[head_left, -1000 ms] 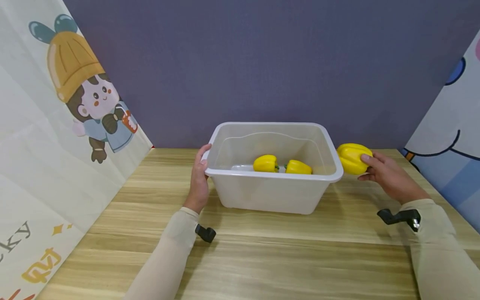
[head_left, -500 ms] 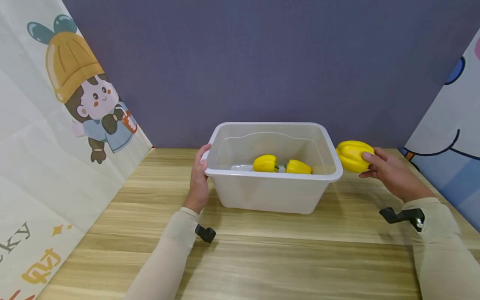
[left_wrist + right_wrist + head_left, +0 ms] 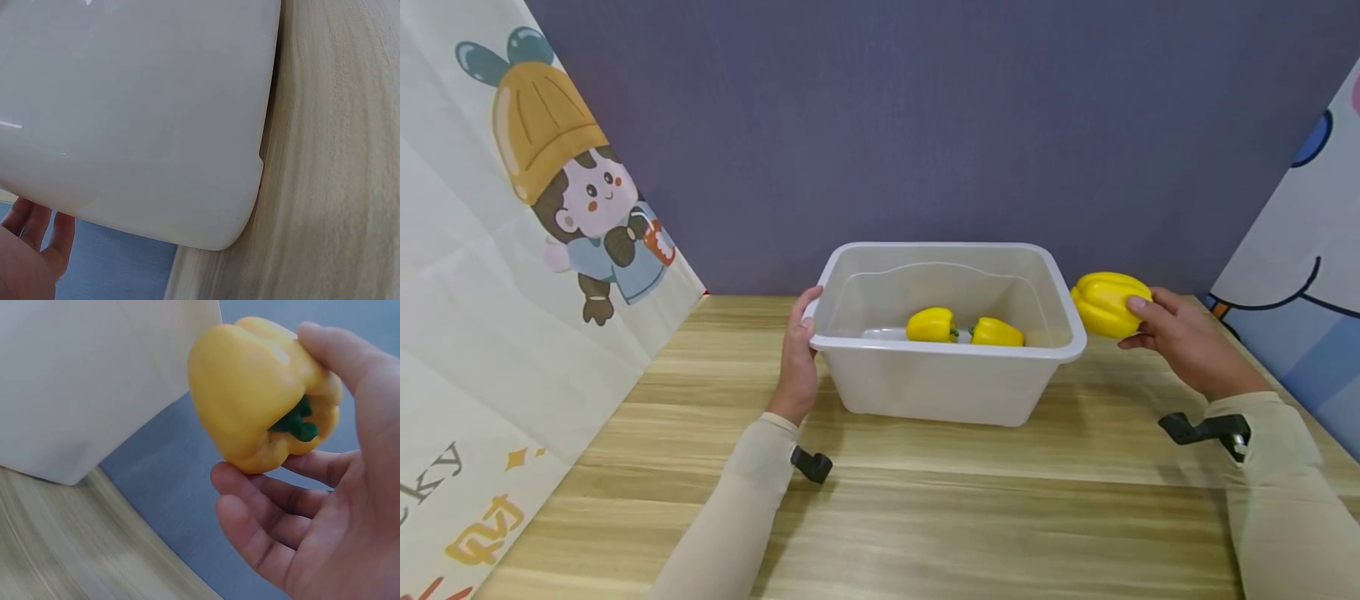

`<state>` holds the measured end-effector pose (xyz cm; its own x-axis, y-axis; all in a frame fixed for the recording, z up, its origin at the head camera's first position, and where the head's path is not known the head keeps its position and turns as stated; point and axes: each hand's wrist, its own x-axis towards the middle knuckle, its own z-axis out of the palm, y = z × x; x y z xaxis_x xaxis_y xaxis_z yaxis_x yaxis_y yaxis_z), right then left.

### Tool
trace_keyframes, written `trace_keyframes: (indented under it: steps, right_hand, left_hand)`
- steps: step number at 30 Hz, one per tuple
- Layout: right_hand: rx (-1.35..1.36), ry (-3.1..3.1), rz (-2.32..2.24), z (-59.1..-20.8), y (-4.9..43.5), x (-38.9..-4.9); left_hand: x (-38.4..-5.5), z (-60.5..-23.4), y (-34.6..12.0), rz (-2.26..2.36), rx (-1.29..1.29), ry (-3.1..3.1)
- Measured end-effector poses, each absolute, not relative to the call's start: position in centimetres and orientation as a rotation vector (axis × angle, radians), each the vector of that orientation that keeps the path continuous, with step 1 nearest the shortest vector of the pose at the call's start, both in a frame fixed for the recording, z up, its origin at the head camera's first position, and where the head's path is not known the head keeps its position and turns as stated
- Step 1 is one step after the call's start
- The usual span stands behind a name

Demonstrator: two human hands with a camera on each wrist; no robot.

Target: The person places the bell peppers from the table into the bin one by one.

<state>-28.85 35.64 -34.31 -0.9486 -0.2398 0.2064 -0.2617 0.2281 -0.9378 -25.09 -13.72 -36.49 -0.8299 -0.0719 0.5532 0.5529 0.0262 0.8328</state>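
Note:
A whitish plastic bin [image 3: 940,383] stands on the wooden table with two yellow bell peppers [image 3: 932,325] lying inside it. At the bin's left end my left hand [image 3: 796,362] holds the rim; the left wrist view shows fingers [image 3: 59,240] against the end wall. My right hand [image 3: 1187,346] grips a third yellow bell pepper [image 3: 1108,304] just outside the bin's right rim, above the table. Seen from the right wrist, the thumb lies on top of this pepper [image 3: 250,394], fingers underneath, and its green stem points toward the palm.
The wooden tabletop [image 3: 970,517] stretches in front of the bin. A dark blue-grey panel [image 3: 940,125] rises right behind it. Printed cloths hang at the left [image 3: 460,250] and right [image 3: 1315,333] sides.
My right hand has lifted the bell pepper slightly and shifted it a little to the right. The left hand, the bin and the two peppers inside stay put.

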Motion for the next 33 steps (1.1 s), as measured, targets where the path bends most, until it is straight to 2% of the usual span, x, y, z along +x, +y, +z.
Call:
trace_keyframes:
  steps: [6,33]
  right_hand:
    - [0.416,-2.507,1.789,-34.2,35.5,-28.7]
    - [0.472,-2.356,1.969,-32.8,34.9,-27.9]
  left_hand:
    - [-24.9,-36.4,-13.6,-1.853,-0.483,-1.858]
    - [-25.0,-36.5,-13.7,-1.858,-0.473,-1.872]
